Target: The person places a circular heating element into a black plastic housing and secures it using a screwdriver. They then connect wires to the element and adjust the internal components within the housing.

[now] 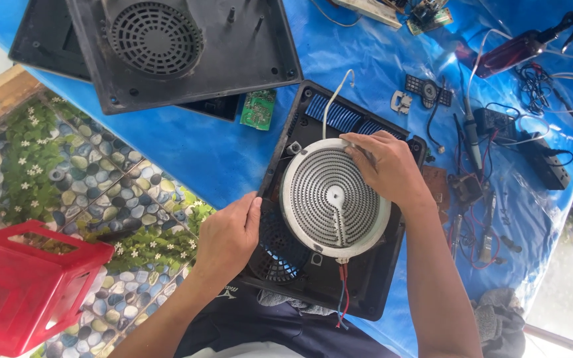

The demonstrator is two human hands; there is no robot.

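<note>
— While you lean over the blue sheet (187,142), where is the heater (335,197) sitting?

— It lies flat in the open black base (373,272), face up. It is a round white disc with a dark, ribbed spiral winding out from a pale centre. Being round, it has no long axis of its own. A white wire (331,103) leaves its far edge, and red leads (343,288) leave the near edge toward you.

— What are your hands doing?

— Your right hand (384,166) rests on the disc's far rim, fingers curled down over the edge; whether it pinches the rim I cannot tell. Your left hand (228,235) lies on the base's left edge, fingers bent over it, steadying rather than closing on anything.

— What else is near?

— A second black shell (233,59) with a round vent grille lies beyond, upside down. A small green circuit board (258,109) sits beside it. Tools and tangled wires are scattered to your right. A red plastic stool (24,292) stands on pebble-patterned floor at your left.
</note>
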